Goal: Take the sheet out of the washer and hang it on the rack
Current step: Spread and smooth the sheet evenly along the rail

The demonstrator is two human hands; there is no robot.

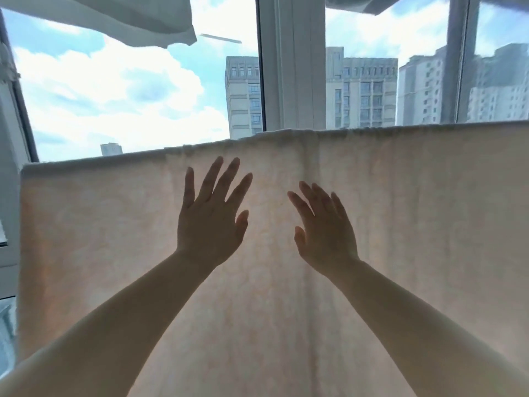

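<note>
A pale peach sheet [415, 210] hangs spread wide across the view, folded over a bar that its top edge hides. Daylight shines through it. My left hand [210, 222] is raised in front of the sheet's middle with fingers straight and spread, holding nothing. To its right, my right hand [325, 229] is also up with straight fingers, palm toward the cloth. Whether the palms touch the fabric I cannot tell. The washer is out of view.
Behind the sheet is a large window with a white frame post [292, 61], sky and tall buildings beyond. White cloth [137, 21] hangs overhead at the top left. A wall edge [8, 173] stands at the far left.
</note>
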